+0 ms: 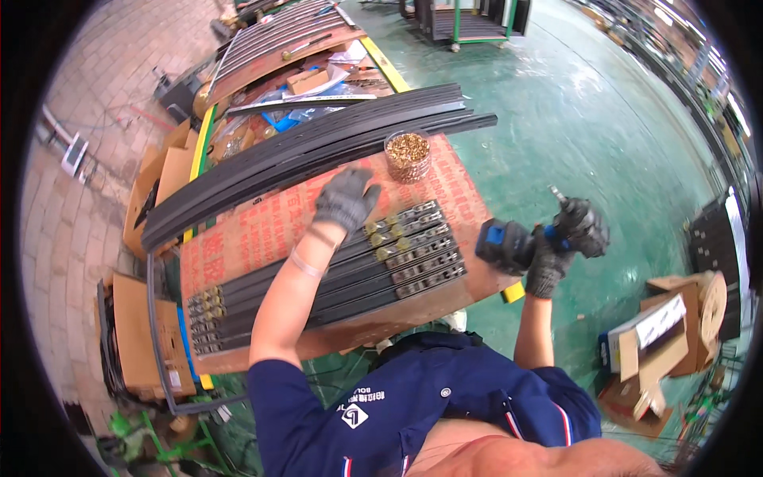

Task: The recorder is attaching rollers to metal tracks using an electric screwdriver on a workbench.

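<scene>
Head view, looking down at a person in a dark blue shirt working at a counter (262, 230) topped with reddish printed board. At far left, cardboard boxes (155, 187) stand on the brick floor beside the counter. A long bundle of black strips (318, 143) lies across the counter's far side, running from lower left up to the right. Nearer the person, several black rails (318, 278) lie side by side, with brass-coloured fittings at both ends. The left hand (346, 199), in a grey glove, rests palm down on the board just above the rails, its fingers (362, 176) spread open and holding nothing. Just beyond that hand sits a round tub of brass screws (408, 155), touching the black strips. To the right, off the counter's edge and over the green floor, the right hand (556, 254), also gloved, has its fingers closed around the handle of a black and blue cordless drill (544, 234), whose bit points up and away. Opened cartons (660, 342) lie on the floor at far right.
</scene>
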Demonstrator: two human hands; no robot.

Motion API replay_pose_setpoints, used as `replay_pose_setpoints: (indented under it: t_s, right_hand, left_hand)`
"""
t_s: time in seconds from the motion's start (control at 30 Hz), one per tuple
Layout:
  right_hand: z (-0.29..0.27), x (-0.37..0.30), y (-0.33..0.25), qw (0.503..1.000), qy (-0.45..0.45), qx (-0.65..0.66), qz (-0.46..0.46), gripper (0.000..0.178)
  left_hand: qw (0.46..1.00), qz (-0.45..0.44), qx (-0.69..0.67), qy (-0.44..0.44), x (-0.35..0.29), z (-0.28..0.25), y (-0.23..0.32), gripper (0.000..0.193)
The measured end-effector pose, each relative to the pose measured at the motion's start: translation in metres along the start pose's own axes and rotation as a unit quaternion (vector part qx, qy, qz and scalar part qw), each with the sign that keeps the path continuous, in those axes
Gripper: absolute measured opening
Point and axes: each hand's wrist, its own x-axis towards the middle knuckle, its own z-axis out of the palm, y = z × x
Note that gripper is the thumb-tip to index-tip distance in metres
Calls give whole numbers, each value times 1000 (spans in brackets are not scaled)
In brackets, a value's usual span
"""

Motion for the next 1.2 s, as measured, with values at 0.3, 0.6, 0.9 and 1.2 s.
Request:
replay_pose_setpoints:
  t_s: [0.3, 0.6, 0.9, 1.2]
  right_hand:
    - [6, 42, 6, 968, -242, -64, -36, 39]
    - [-25, 52, 24, 916, -368, 50, 152, 43]
    - [-21, 70, 30, 835, -532, 135, 35, 59]
    - [-8, 82, 28, 728, -619, 261, 138, 61]
  left_hand:
    - [959, -183, 94, -193, 144, 80, 34, 38]
    - [944, -179, 48, -274, 159, 90, 33, 34]
    - [970, -219, -93, -41, 136, 116, -27, 10]
    - [565, -287, -773, 39, 119, 93, -13, 2]
